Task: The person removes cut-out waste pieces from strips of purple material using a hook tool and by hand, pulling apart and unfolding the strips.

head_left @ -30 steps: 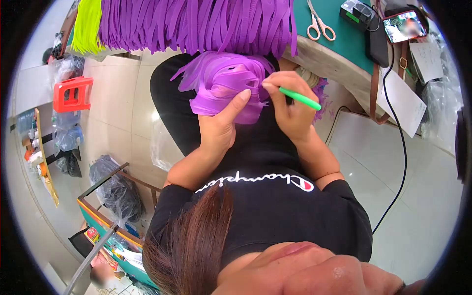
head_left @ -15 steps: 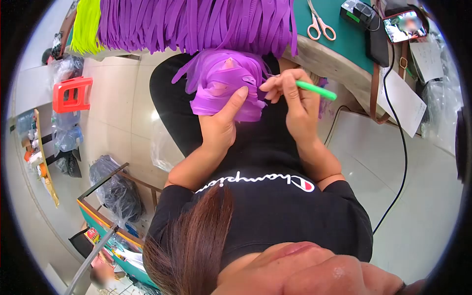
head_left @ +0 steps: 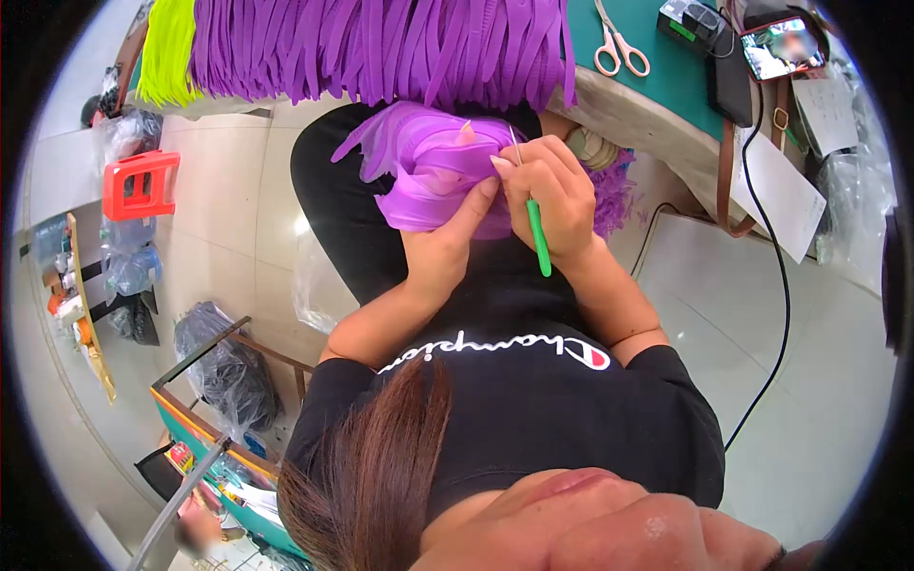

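A bundle of sheer purple fabric (head_left: 433,176) lies over my left hand (head_left: 447,238), whose thumb presses on its right edge while a fingertip shows near its top. My right hand (head_left: 552,195) is closed around a green-handled tool (head_left: 540,238) and meets the fabric's right side. The green handle points down toward my lap, and a thin metal shaft sticks up above my fingers. Whether the tool's tip touches the fabric is not clear. Above the bundle, a row of purple strips (head_left: 381,52) hangs over the table edge.
Scissors (head_left: 621,52) lie on the green table (head_left: 657,90), near a phone (head_left: 783,49). Lime strips (head_left: 169,57) hang at the upper left. A red stool (head_left: 141,184) and bagged items (head_left: 224,366) stand left. A black cable (head_left: 783,285) runs down the right.
My right hand has moved left against the fabric, and the green handle has swung from pointing right to pointing down. My left hand has shifted slightly right with the bundle.
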